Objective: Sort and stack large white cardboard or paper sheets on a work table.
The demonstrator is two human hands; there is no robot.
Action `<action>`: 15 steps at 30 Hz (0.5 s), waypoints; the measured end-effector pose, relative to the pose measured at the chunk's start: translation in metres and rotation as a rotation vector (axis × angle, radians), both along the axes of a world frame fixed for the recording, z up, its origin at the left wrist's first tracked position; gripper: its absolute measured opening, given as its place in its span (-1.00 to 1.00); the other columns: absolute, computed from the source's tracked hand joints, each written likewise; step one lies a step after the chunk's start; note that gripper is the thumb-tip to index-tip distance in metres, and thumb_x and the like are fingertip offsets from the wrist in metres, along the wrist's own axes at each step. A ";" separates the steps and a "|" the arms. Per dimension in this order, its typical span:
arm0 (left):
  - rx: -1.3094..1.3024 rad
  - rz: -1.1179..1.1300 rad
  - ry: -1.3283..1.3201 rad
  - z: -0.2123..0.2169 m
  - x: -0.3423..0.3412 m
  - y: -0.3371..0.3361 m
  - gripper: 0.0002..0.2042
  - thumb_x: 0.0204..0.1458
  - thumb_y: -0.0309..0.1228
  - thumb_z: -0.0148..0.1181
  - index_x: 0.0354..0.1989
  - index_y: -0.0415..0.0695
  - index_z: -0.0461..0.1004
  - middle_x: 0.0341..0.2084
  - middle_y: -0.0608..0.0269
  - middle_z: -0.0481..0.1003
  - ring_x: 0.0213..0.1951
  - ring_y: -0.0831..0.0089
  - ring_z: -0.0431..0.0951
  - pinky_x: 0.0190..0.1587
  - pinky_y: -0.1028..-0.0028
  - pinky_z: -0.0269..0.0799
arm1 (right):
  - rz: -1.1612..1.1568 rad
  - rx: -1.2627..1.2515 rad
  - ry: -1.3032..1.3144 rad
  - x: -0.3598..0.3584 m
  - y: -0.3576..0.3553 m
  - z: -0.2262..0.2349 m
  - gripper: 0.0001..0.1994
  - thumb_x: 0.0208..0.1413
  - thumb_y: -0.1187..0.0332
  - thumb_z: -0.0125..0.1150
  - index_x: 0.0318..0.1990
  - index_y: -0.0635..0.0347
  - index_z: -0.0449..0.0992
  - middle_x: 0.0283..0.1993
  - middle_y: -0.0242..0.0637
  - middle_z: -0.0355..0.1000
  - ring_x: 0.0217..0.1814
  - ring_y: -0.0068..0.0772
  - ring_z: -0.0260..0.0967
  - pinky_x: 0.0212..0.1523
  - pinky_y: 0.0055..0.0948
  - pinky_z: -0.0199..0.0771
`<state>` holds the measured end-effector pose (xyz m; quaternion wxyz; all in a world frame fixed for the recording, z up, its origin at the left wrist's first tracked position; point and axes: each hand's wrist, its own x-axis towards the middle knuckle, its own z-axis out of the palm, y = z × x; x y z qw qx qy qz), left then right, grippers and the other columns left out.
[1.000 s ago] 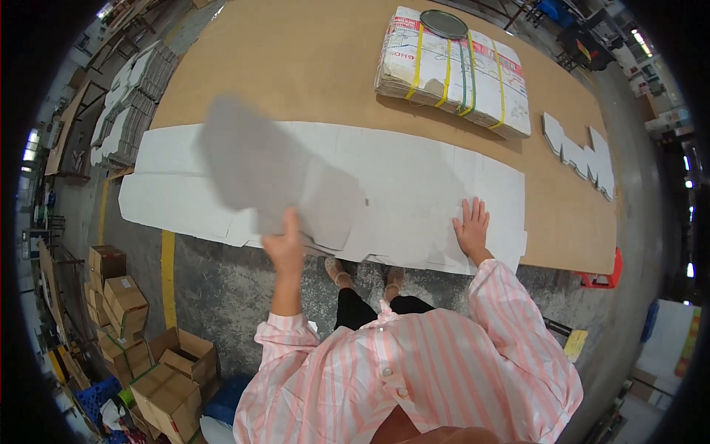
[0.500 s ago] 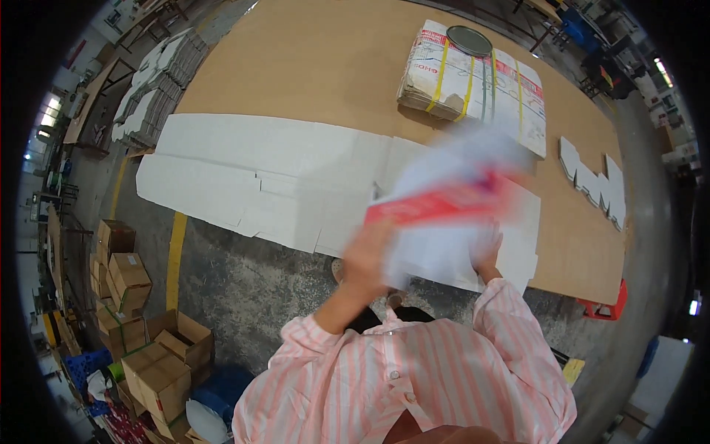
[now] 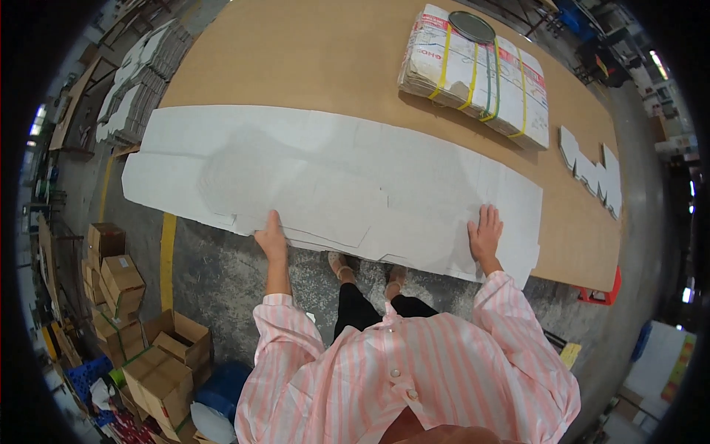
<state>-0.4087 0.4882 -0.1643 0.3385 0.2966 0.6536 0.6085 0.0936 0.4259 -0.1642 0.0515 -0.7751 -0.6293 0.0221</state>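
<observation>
Large flat white cardboard sheets (image 3: 333, 170) lie spread along the near side of the table, plain faces up and overlapping in places. At their front edge, left of my body, my left hand (image 3: 272, 240) pinches a cardboard sheet. One of its digits rests on top, and the rest are folded or hidden at the edge. My right hand (image 3: 485, 235) lies flat on the cardboard towards the right end, fingers stretched out and holding nothing.
On the brown tabletop (image 3: 296, 66), a strapped white bundle (image 3: 481, 81) carries a round dark lid (image 3: 472, 27). Jagged white cut pieces (image 3: 592, 172) lie at the right. Cardboard boxes (image 3: 155, 381) stand on the floor at left, below stacked grey-white pieces (image 3: 140, 89).
The blurred sheet with red print has come down from the air and now shows only white faces. My left hand has moved left to the front edge; my right stays nearly in place.
</observation>
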 end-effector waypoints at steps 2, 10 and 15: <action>-0.069 -0.025 0.088 -0.005 -0.001 -0.007 -0.59 -0.06 -0.44 0.15 -0.06 -0.43 0.27 -0.15 0.08 0.40 -0.15 0.31 0.42 -0.07 0.39 0.30 | -0.007 -0.019 0.016 -0.002 0.000 -0.001 -0.40 0.06 0.03 -0.12 0.23 0.10 0.01 0.33 -0.09 -0.21 0.38 -0.05 -0.40 0.26 0.05 -0.44; -0.034 -0.004 -0.379 -0.002 -0.014 0.001 -0.57 -0.04 -0.40 0.16 -0.06 -0.44 0.27 -0.17 0.07 0.40 -0.20 0.32 0.44 -0.12 0.40 0.35 | -0.015 -0.026 0.030 -0.005 -0.002 0.000 -0.37 0.06 0.00 -0.11 0.24 0.09 -0.02 0.33 -0.11 -0.20 0.38 -0.03 -0.39 0.25 0.06 -0.43; -0.191 -0.055 0.054 -0.001 -0.002 -0.008 -0.61 -0.02 -0.42 0.14 -0.07 -0.43 0.29 -0.15 0.05 0.40 -0.19 0.36 0.43 -0.10 0.40 0.33 | -0.043 -0.017 -0.029 0.001 -0.004 0.003 -0.38 0.07 0.00 -0.12 0.24 0.09 -0.01 0.32 -0.10 -0.20 0.37 -0.01 -0.39 0.25 0.07 -0.42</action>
